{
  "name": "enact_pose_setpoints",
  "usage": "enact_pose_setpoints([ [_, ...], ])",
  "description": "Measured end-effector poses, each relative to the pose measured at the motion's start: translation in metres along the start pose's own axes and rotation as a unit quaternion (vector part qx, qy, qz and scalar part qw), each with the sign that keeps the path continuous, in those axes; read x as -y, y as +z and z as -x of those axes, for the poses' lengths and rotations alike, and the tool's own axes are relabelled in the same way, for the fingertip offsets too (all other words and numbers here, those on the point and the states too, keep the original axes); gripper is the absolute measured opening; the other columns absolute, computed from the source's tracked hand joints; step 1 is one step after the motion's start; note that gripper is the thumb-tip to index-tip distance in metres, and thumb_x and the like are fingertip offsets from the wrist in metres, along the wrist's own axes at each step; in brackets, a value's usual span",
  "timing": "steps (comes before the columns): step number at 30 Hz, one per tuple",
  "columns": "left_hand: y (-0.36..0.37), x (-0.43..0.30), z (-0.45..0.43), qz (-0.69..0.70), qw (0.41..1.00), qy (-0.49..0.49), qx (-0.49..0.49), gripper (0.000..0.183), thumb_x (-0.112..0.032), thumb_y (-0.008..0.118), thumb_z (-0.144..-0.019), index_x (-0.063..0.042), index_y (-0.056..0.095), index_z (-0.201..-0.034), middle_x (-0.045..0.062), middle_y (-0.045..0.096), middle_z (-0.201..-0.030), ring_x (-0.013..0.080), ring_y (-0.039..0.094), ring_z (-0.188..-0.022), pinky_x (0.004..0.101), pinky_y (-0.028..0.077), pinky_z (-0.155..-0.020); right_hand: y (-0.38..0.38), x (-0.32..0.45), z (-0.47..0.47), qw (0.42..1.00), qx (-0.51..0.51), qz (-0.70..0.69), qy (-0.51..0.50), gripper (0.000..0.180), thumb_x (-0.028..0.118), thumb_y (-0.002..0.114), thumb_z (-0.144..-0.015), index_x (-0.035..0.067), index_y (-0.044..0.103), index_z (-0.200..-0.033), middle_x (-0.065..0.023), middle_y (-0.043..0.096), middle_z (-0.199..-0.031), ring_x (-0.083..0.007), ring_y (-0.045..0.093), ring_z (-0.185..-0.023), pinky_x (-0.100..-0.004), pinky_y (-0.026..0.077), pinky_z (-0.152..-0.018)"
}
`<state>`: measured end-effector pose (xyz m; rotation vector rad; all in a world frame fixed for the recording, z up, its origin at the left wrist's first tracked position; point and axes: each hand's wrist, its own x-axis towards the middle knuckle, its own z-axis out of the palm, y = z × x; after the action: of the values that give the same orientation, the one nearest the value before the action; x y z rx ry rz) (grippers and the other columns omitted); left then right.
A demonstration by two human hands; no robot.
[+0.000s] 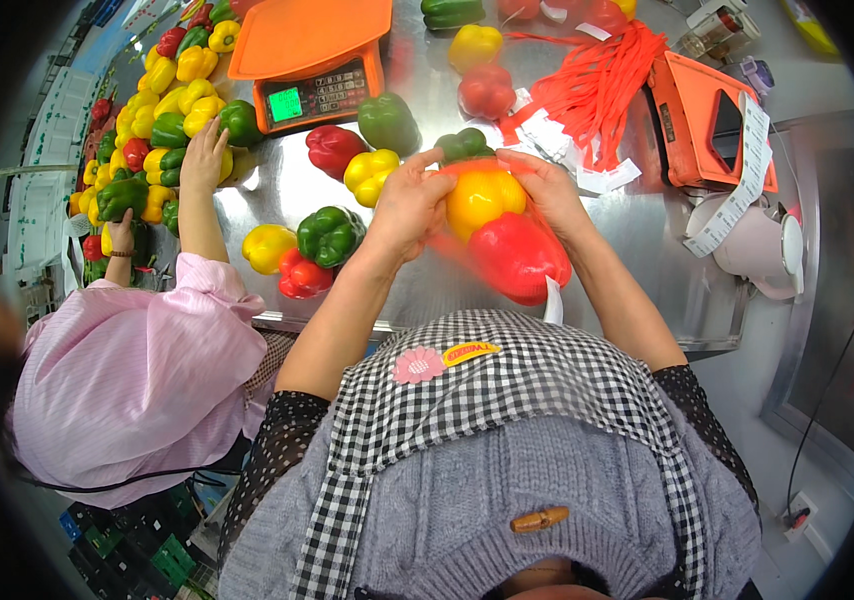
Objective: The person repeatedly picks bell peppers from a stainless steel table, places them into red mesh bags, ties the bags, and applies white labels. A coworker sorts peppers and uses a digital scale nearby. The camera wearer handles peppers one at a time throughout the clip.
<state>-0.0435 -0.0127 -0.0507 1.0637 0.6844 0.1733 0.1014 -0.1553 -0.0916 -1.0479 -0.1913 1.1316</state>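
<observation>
Between my hands hangs a red mesh net bag [457,251] with a red bell pepper [521,255] at its bottom and a yellow bell pepper [483,201] above it. A white tag hangs from the bag's lower end. My left hand [412,202] pinches the mesh at the upper left, and my right hand [547,193] grips it at the upper right. A green bell pepper [464,144] shows just beyond the bag's opening; whether the mesh surrounds it I cannot tell. Left of my left hand lie loose red, yellow and green peppers [331,236] on the steel table.
An orange digital scale [311,37] stands at the back. Red mesh bags [599,82] with white tags lie right of centre, beside an orange label printer [697,120] and a pinkish kettle [746,247]. A co-worker in pink [142,375] reaches into a pepper pile [172,105] on the left.
</observation>
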Motion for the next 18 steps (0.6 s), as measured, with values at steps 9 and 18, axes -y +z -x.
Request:
enact_pose_setpoints([
  [9, -0.001, -0.050, -0.060, -0.202, 0.978, 0.041, 0.039, 0.028, -0.010, 0.057, -0.091, 0.005, 0.062, -0.113, -0.001, 0.056, -0.068, 0.0019, 0.038, -0.045, 0.0189, 0.027, -0.039, 0.009, 0.025, -0.015, 0.998, -0.010, 0.035, 0.058, 0.033, 0.008, 0.049, -0.097, -0.005, 0.055, -0.126, -0.0114, 0.065, -0.112, -0.0180, 0.067, -0.094, -0.0291, 0.056, -0.082],
  [18, -0.026, -0.005, -0.110, -0.144, 0.981, 0.127, 0.007, 0.014, -0.014, 0.063, -0.093, 0.001, 0.065, -0.092, 0.005, 0.067, -0.085, 0.0098, 0.063, -0.073, 0.0245, 0.052, -0.065, 0.006, 0.019, -0.031, 0.999, -0.019, 0.041, 0.018, 0.008, 0.011, 0.054, -0.095, 0.006, 0.059, -0.100, -0.0028, 0.057, -0.077, -0.0105, 0.050, -0.057, -0.0271, 0.040, -0.048],
])
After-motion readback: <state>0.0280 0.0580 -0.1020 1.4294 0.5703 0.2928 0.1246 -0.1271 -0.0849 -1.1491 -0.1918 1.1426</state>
